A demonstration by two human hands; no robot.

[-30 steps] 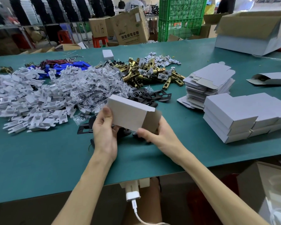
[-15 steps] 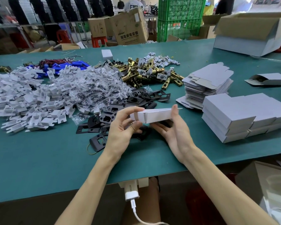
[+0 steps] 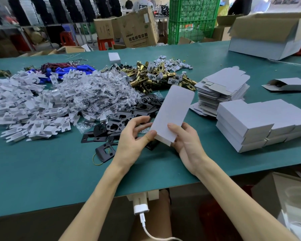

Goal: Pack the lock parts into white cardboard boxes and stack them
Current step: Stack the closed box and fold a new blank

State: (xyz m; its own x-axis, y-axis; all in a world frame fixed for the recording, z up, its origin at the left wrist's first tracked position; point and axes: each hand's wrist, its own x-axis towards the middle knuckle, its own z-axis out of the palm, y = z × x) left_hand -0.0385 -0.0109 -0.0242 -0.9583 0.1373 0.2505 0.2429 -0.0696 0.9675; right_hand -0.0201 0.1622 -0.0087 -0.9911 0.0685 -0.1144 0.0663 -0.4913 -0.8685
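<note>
Far to the left the white plastic parts (image 3: 24, 108) lie in a broad loose heap on the green table (image 3: 42, 171), and beside them are the clear bagged screws (image 3: 97, 94), then the black plates (image 3: 122, 122) and the brass latches (image 3: 156, 77) behind those. Judging by these piles, most of the packing is still to do. In the middle a single white box (image 3: 172, 113) is held tilted above the black plates, its far end raised toward the latches; it looks closed on the sides that show (its contents cannot be seen). Right of it sits a stack of flat box blanks (image 3: 221, 89) waiting to be folded, and nearer the table edge the finished boxes (image 3: 261, 124) are stacked in layers, so a fair batch is done. This box probably goes on that stack next.

The left hand (image 3: 130, 140) pinches the box's near left corner, thumb on it and fingers curled beside it. The right hand (image 3: 188, 143) cradles the near end from below, thumb laid on the top face. Both hands are close together, clamped on the one box
</note>
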